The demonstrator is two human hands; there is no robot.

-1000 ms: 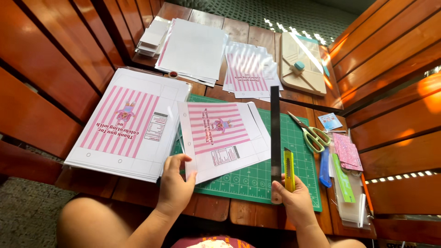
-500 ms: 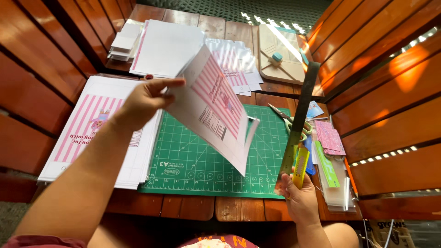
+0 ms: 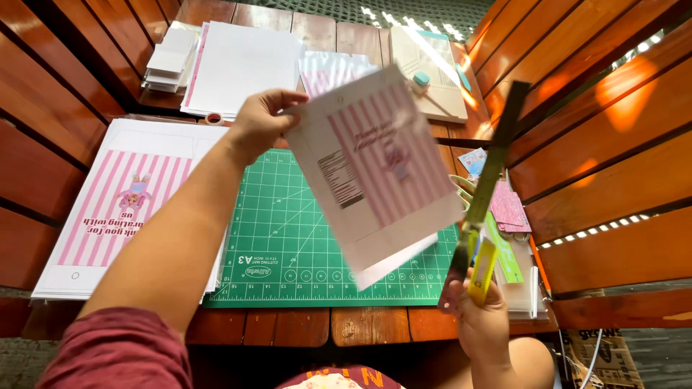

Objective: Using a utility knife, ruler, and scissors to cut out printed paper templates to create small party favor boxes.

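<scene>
1. Nearest the camera, the right hand point(image 3: 481, 317) was closed around a yellow utility knife point(image 3: 481, 270) and the lower end of a long dark metal ruler point(image 3: 491, 169), which slanted up and away above the worktop.
2. Below the hands lay a green gridded cutting mat point(image 3: 288, 238), flat on the reddish-brown slatted wooden worktop point(image 3: 360, 325); its near edge ran just short of the worktop's front edge.
3. The left hand point(image 3: 259, 119), at the end of an arm in a dark red sleeve point(image 3: 119, 353), pinched the upper corner of a white sheet printed with pink stripes point(image 3: 375, 169). That sheet hung tilted in the air over the mat, touching neither the mat nor the ruler.
4. Left of the mat, a stack of larger pink-striped printed sheets point(image 3: 130, 209) lay flat, its right edge overlapping the mat's side.
5. Right of the mat, beside the ruler, sat a cluster of small paper pieces, among them a pink patterned card point(image 3: 508, 209) and a green strip point(image 3: 504, 259).
6. Farther off were a pile of plain white paper point(image 3: 241, 65), a smaller stack of folded white pieces point(image 3: 169, 61), and a pale board with a teal knob point(image 3: 432, 75).
7. Reddish wooden bench slats point(image 3: 613, 144) rose on both sides, sunlit on the right.
</scene>
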